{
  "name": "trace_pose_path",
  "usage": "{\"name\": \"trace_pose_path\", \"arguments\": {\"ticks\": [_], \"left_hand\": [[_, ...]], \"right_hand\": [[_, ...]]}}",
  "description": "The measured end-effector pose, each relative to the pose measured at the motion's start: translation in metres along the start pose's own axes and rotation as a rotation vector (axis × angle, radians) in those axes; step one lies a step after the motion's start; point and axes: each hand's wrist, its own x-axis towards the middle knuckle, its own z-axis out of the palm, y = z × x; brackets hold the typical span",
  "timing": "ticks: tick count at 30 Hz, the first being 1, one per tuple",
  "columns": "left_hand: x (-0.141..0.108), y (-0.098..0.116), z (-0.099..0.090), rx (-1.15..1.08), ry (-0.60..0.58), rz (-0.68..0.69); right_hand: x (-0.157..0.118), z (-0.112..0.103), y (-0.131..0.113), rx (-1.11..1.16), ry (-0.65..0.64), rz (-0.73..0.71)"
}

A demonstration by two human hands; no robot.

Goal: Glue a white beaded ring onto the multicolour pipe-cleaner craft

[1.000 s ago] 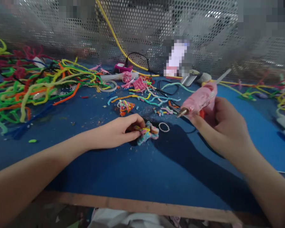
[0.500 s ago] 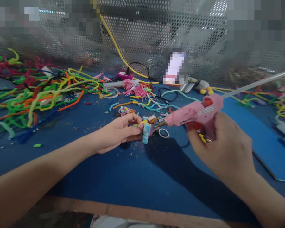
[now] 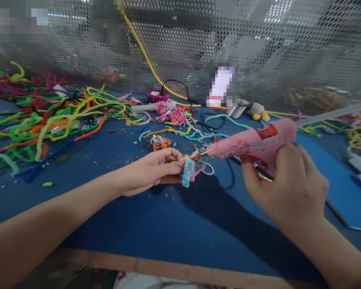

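Glue gun pointing into a small fuzzy piece held above a blue table

A person's left hand [image 3: 152, 168] is gripping a small blue, pink and yellow fuzzy piece [image 3: 187, 171], pinching its left side between thumb and fingers, with other fingers reaching beneath it. The piece is sitting near the middle of the view, over the blue table [image 3: 156, 233]. The right hand [image 3: 291, 186] is closing around the handle of a pink glue gun [image 3: 243, 144], whose metal nozzle is reaching the upper right of the piece; whether it is touching cannot be told. A clear glue stick [image 3: 333, 113] is jutting from the back.

The work is appearing to be partway through: the fuzzy strands are already forming a compact shape, and gluing is seemingly under way, though no fresh glue is showing. A pale ring [image 3: 209, 174] is lying just beside the piece, apparently unattached. Behind the left hand, an orange and multicoloured bundle [image 3: 160, 142] is resting, looking shaped too. Many loose fuzzy stems [image 3: 63, 108] are lying unused at the left.
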Motion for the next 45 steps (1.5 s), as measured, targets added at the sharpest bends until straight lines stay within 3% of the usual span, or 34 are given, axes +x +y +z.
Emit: {"name": "trace_pose_path", "arguments": {"ticks": [12, 25, 34, 45], "left_hand": [[-0.001, 0.001, 0.001, 0.073, 0.051, 0.012], [0.003, -0.008, -0.008, 0.345, 0.1, 0.306], [0.003, -0.005, -0.008, 0.512, 0.148, 0.417], [0.003, -0.006, -0.009, 0.445, 0.158, 0.387]], "right_hand": [[0.002, -0.002, 0.002, -0.026, 0.062, -0.121], [0.0, -0.003, 0.0, 0.028, 0.011, -0.073], [-0.001, -0.005, 0.001, -0.003, 0.032, -0.065], [-0.002, -0.006, 0.01, 0.018, 0.121, -0.127]]}}
